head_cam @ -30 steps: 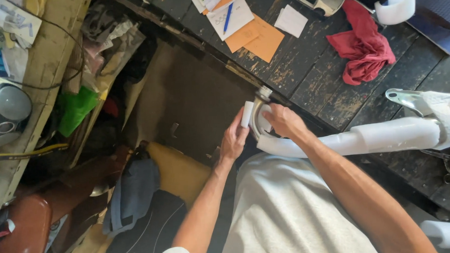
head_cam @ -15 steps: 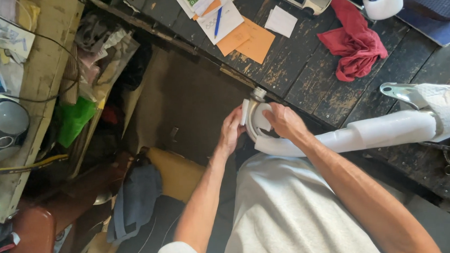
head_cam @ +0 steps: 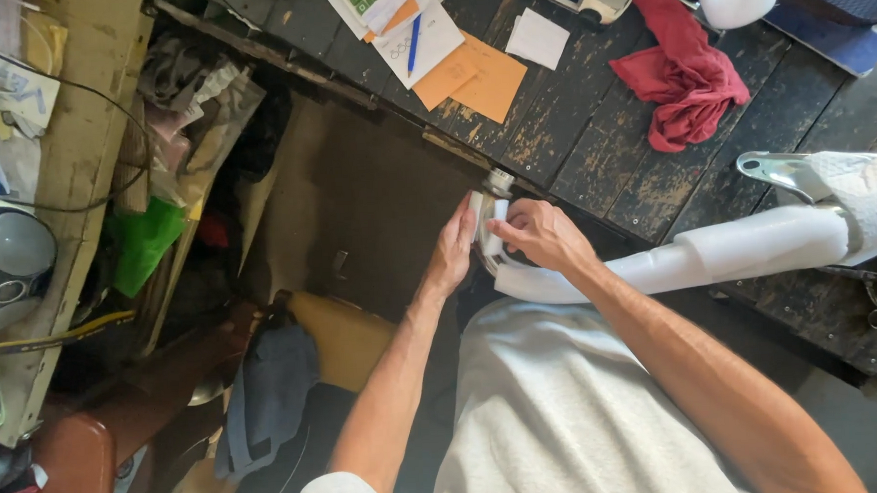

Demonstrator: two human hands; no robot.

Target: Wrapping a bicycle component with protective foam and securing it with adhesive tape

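A dark plank bench [head_cam: 590, 125] fills the upper right, its paint worn, and along its near edge lies a long white shell [head_cam: 740, 251], a moulded, limb-shaped piece that seems clamped at its far right end by a metal bracket [head_cam: 781, 171] so that the free end reaches out over the bench edge toward the person. That end curves up into a narrow neck, and both hands meet there, in front of the person's grey shirt [head_cam: 561, 407]. The right hand [head_cam: 545, 235] is closed over the top of the neck, seemingly steadying it, while the left hand [head_cam: 455, 248] presses flat-fingered against its side, thumb and fingers wrapped on a small white strap or tab beside a metal fitting [head_cam: 498, 183]; how tightly it grips cannot be told. The shell looks smooth, matt and pale, slightly translucent along the middle. Further back on the bench lie a red rag [head_cam: 685, 73], orange card [head_cam: 481, 80], white papers [head_cam: 422, 38] and a blue pen [head_cam: 413, 32]. To the left, across a dark gap, a pale wooden shelf [head_cam: 76, 172] carries a green bag [head_cam: 147, 242] and clutter.
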